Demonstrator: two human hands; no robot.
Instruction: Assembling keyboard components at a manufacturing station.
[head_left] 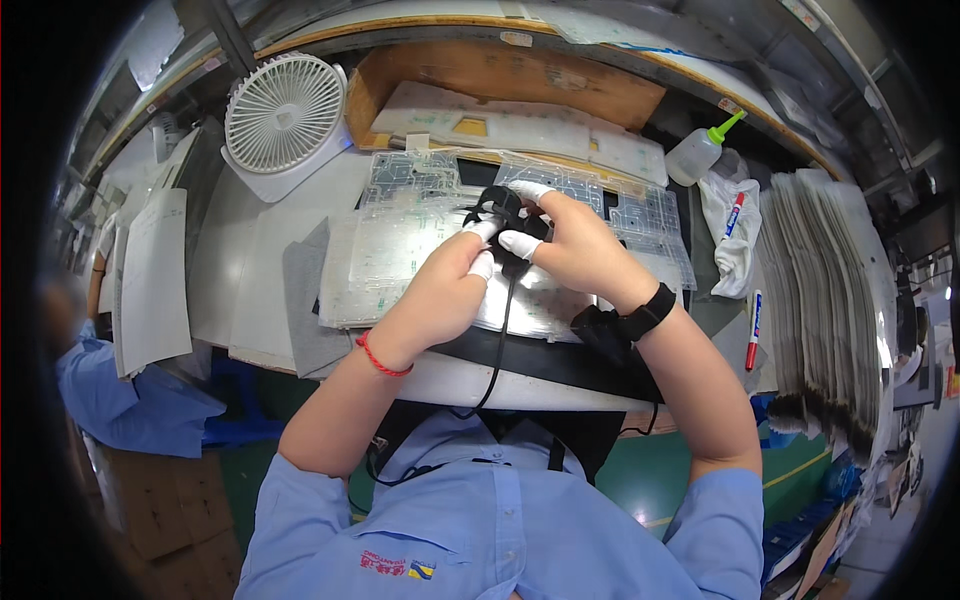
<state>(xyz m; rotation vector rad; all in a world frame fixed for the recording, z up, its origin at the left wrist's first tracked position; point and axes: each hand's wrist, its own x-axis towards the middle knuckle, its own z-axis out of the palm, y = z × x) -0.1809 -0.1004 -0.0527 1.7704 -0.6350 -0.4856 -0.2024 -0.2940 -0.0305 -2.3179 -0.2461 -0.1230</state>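
Both my hands meet over a clear printed plastic sheet [400, 240] lying on the bench. My left hand [445, 290], with white finger cots and a red string at the wrist, pinches a small black device [505, 210] from the left. My right hand [570, 245], with white cots on its fingertips and a black band at the wrist, grips the same black device from the right. A black cable [500, 340] runs from the device down toward my chest. The device's shape is mostly hidden by my fingers.
A white desk fan [285, 115] stands at back left beside a brown cardboard tray [500, 75]. A squeeze bottle with green nozzle [697, 152], a white cloth [735, 235], two markers [752, 330] and a tall stack of sheets [830, 300] are at right. Another person's blue sleeve [110, 395] is at left.
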